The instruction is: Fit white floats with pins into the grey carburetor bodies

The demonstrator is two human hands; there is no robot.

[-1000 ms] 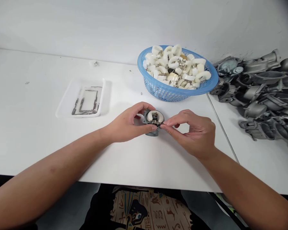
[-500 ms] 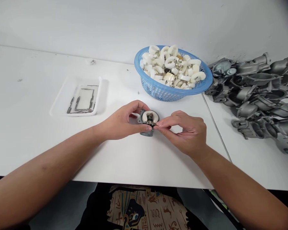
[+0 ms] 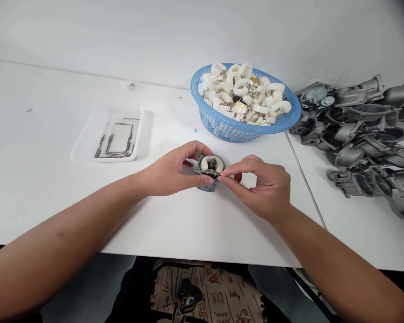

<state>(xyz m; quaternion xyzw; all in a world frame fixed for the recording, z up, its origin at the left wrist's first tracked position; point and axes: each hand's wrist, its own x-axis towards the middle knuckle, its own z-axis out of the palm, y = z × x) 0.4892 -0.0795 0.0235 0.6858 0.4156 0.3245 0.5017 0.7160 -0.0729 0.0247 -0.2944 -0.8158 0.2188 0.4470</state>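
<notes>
My left hand [image 3: 171, 170] grips a grey die-cast carburetor body [image 3: 207, 187] from the left, with its open side facing up. A white float [image 3: 209, 162] sits in that body around a small dark central post. My right hand [image 3: 259, 190] comes in from the right, and its thumb and forefinger pinch a small metal part at the float's hinge [image 3: 214, 171]. The fingertips hide the part's right end and the lower edge of the body.
A blue plastic basket [image 3: 222, 125] holds several white floats with metal parts. A white tray [image 3: 84, 150] holds thin metal pins. Several grey carburetor bodies [image 3: 360, 130] lie piled on the adjoining white table at right.
Both hands keep the same hold on the carburetor. The whole scene sits slightly differently in view, and the carburetor has turned a little.
</notes>
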